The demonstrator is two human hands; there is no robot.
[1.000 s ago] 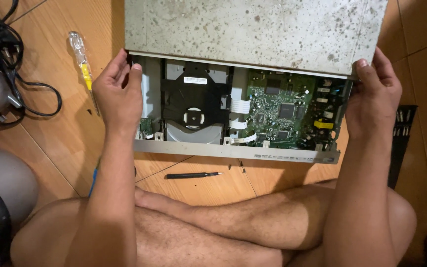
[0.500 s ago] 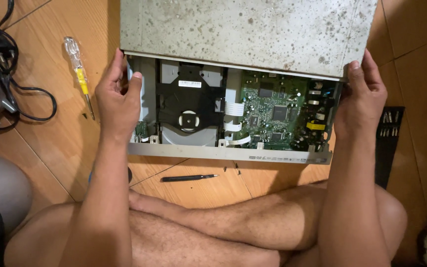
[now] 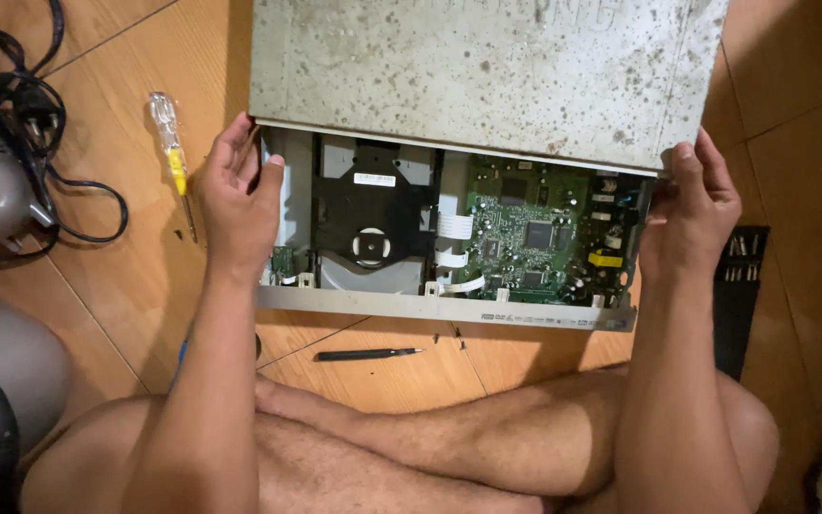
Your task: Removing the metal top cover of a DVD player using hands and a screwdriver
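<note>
I have both hands on the speckled grey sheet-metal cover (image 3: 487, 71) of an opened disc player, and what matters here is how that cover sits between them. Its long axis runs side to side, from one hand across to the other, so neither hand is nearer: each meets one short end, at the cover's near corners.

My left hand (image 3: 240, 205) is clamped on the left end of the cover, thumb lying over the edge of the silver chassis (image 3: 449, 309) and fingers curled round the outside; I cannot see whether the fingertips are under the lip. My right hand (image 3: 692, 214) grips the right end the same way, fingers wrapped up along the side wall.

Away from both palms the cover stretches off toward the top of the view, hiding the rear of the player. Toward my wrists lies the uncovered part: the black disc drive tray (image 3: 368, 224) just inside my left thumb, and the green circuit board (image 3: 539, 238) just inside my right palm.

Outside my left hand, close to the knuckles, lies a clear-handled screwdriver with a yellow band (image 3: 171, 152). Below the chassis front, between my forearms, a slim black driver (image 3: 368, 354) rests on the orange wooden floor (image 3: 145, 286).
</note>
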